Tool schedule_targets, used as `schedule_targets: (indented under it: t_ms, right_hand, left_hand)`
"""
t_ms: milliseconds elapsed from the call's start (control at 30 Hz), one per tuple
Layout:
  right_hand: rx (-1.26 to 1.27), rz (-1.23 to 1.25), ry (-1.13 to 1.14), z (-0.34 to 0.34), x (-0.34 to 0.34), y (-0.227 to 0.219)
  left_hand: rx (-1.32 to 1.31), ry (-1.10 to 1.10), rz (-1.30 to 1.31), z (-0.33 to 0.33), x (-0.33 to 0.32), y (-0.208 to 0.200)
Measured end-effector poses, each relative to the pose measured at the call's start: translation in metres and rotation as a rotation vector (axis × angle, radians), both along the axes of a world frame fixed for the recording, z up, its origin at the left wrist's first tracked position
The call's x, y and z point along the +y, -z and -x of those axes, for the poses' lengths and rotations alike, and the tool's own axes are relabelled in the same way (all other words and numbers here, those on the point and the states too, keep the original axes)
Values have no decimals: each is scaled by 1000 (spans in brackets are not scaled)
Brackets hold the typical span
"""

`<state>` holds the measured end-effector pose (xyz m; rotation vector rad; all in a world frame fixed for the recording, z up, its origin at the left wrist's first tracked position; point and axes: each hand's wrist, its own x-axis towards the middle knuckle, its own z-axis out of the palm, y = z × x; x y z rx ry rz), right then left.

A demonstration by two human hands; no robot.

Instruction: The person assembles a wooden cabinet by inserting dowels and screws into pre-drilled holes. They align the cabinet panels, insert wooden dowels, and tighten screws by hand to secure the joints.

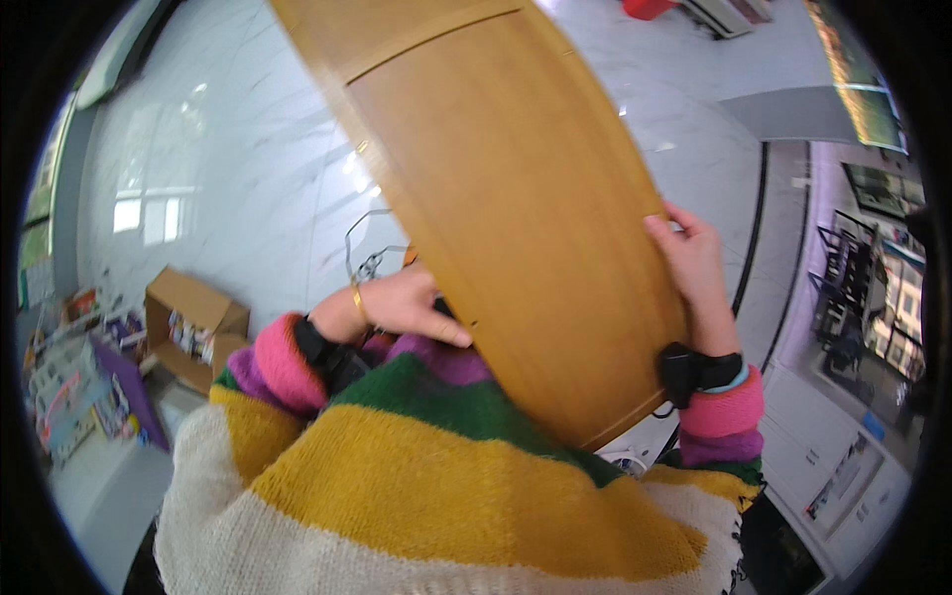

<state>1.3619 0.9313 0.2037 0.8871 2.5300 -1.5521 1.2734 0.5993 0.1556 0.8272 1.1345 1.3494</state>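
Note:
A long golden-brown wooden panel (516, 198) stretches from close to my body away toward the top of the view. It bears a thin dark groove across its far part and small brass-coloured metal bits along its edges. My left hand (402, 302) is at the panel's near left edge, its thumb against the side and its other fingers partly hidden. On the right edge, my right hand (689, 258) grips with the thumb on top and the fingers curled round the border. Both wrists wear black bands.
A thin cable (367, 238) lies on the shiny white floor (228, 178) left of the panel. An open cardboard box (193, 317) with small items stands at left, near a cluttered table (89, 397). White cabinets (823, 466) line the right side; a red object (647, 8) is far off.

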Motion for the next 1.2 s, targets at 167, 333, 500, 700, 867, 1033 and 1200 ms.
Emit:
schedule_targets:
  t_ms: [167,333,500,700,867,1033,1200]
  right_hand:
    - [5,164,35,4,-3,-10]
    - [-17,129,13,4,0,-17]
    - [-10,82,29,5,3,-17]
    - [-9,83,33,4,4,-19]
    - [-38,105,40,0,4,-20]
    - [-59,153,89,1,1,-23]
    - [-34,118,52,-2,4,-23]
  left_hand:
    - [-53,-23,-101,2,8,2]
    - [-115,-49,-1,-4,12,5]
    - [-134,-38,-27,-14,14,6]
    - [-50,-99,-7,-15,14,2]
    - [-184,-195,-10,-19,10,-3]
    - [-97,-183,-36,-19,8,-4]
    - [-144,-190,-25,-18,8,-4]
